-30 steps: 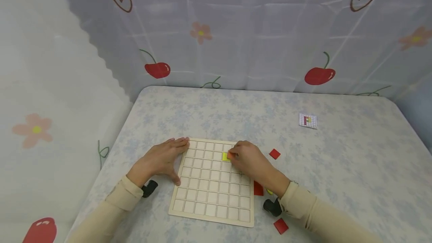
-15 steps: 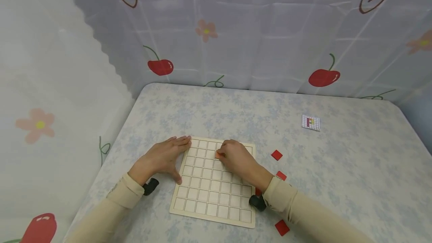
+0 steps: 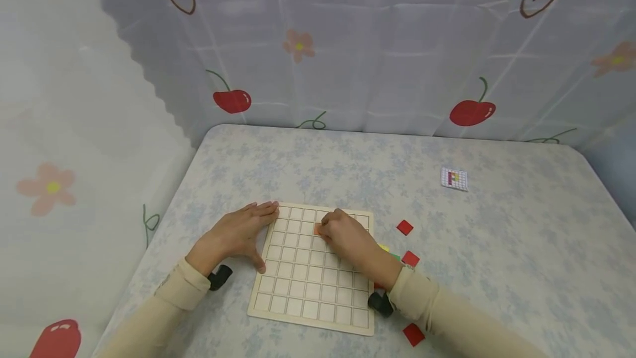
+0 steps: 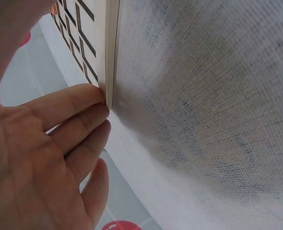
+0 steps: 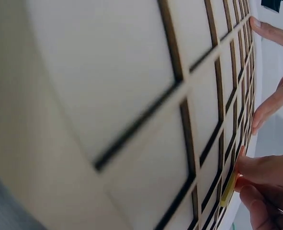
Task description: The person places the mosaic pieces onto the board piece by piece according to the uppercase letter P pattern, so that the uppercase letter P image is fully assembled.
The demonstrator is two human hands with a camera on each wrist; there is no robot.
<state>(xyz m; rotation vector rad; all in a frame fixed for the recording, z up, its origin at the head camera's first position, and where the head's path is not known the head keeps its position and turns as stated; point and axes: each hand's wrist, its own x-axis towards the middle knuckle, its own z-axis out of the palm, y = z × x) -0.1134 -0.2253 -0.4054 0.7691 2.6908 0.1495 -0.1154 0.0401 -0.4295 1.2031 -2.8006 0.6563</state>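
A pale wooden grid board point(image 3: 290, 287) lies on the table in front of me. At its left edge rests my left hand point(image 3: 236, 236), fingers extended and thumb spread; in the left wrist view its fingertips touch the board's rim point(image 4: 107, 57). My right hand point(image 3: 350, 242) pinches a small orange square tile point(image 3: 317, 230) at a cell in the second row from the far side. Whether the tile lies flat in the cell is hidden by the fingers. The right wrist view shows a yellow tile point(image 5: 227, 191) on the board beside those fingertips.
Right of the board lie loose red tiles point(image 3: 404, 227), plus a green tile point(image 3: 395, 257) and a yellow tile point(image 3: 384, 247) partly under the right forearm. Farther back is a small card point(image 3: 454, 179) printed with a coloured grid. A patterned curtain point(image 3: 367, 59) hangs behind the table.
My right hand has moved left with the orange tile, from over the yellow tile to a cell left of it, and now covers the yellow one. The left hand has stayed put.
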